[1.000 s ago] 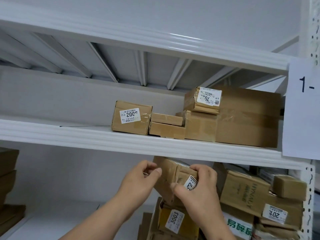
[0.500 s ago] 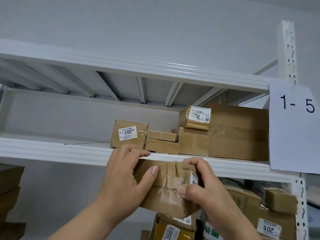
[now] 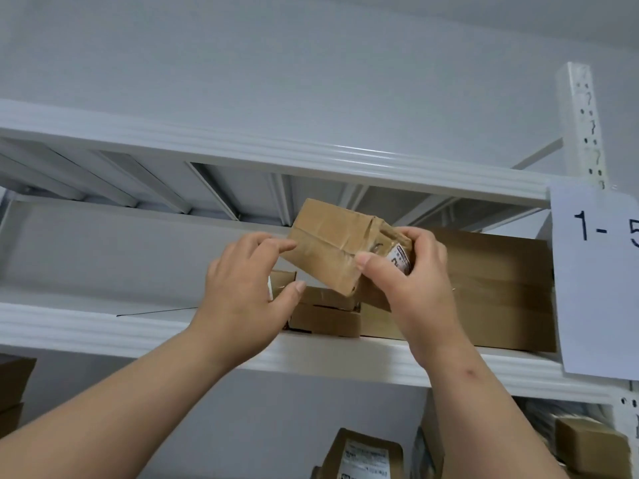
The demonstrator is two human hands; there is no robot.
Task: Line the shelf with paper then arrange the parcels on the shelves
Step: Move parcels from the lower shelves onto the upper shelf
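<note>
Parcel (image 3: 332, 243) tilted, held up in front of the shelf (image 3: 345, 357) opening, above the small boxes (image 3: 325, 312) on that shelf; right hand (image 3: 411, 271) gripping its labelled right end, left hand (image 3: 245, 288) open with fingertips at its left edge. Big box (image 3: 498, 288) on the shelf at right, behind the right hand; paper sign (image 3: 598, 281) reading 1-5 on the shelf's right post (image 3: 587, 119). More boxes (image 3: 366, 454) below the shelf, left forearm crossing in front.
</note>
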